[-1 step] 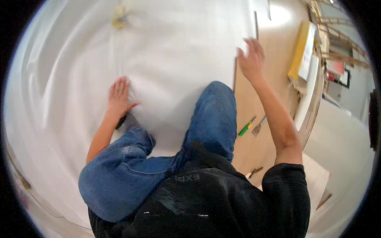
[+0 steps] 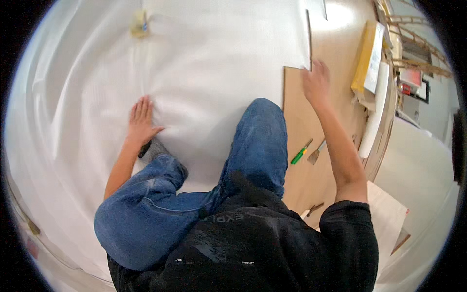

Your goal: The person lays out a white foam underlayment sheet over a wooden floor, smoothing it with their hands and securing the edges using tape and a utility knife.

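Observation:
My left hand point(image 2: 141, 120) presses flat on the white sheet point(image 2: 194, 63), fingers stretched and thumb out to the side, beside my foot. My right hand point(image 2: 316, 83) is over the wood-look floor planks point(image 2: 335, 102), at the inner corner where the planks' edge steps back from the sheet. Its fingers are slightly blurred, bent and apart, and I see nothing held in them. Whether the fingertips touch the plank edge I cannot tell. By my raised knee, a green-handled tool point(image 2: 301, 152) and a scraper point(image 2: 316, 153) lie on the planks.
A yellow-and-white long package point(image 2: 367, 63) lies at the right, with a white roll point(image 2: 375, 121) beside it. Another tool point(image 2: 312, 210) lies near my right sleeve. A small yellowish object point(image 2: 139, 24) sits on the sheet at the far left. The sheet has wrinkles along its left side.
My right hand has drawn back nearer to me along the plank edge, uncovering the plank corner. My left hand stays flat on the sheet. The whole view has shifted slightly.

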Available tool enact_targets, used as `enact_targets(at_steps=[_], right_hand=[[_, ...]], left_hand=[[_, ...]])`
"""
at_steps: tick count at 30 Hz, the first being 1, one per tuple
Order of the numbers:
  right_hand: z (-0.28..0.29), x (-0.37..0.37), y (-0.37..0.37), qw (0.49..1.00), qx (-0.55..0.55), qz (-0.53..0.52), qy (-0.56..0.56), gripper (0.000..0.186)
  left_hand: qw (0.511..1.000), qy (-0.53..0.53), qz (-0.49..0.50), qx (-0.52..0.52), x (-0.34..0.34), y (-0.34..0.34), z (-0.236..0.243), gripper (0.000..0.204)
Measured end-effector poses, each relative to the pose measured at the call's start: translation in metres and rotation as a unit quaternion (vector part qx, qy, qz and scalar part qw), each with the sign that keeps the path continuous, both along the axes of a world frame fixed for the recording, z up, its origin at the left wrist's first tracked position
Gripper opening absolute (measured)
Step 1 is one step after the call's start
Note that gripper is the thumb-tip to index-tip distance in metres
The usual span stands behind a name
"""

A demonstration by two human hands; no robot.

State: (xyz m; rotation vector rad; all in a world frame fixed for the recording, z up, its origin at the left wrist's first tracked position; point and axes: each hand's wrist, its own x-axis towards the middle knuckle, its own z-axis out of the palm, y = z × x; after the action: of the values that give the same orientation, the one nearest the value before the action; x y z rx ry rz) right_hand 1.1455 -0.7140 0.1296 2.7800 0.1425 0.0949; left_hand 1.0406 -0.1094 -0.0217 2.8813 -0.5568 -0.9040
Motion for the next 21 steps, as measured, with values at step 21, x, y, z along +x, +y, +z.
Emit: enact_targets(at_steps=[21], right_hand=[[-0.180, -0.441, -0.118, 0.741, 0.206, -0.637, -0.056, 0.056]], left_hand=[[0.903, 0.051, 0.416, 0.099, -0.469, -0.040, 0.268, 0.069]])
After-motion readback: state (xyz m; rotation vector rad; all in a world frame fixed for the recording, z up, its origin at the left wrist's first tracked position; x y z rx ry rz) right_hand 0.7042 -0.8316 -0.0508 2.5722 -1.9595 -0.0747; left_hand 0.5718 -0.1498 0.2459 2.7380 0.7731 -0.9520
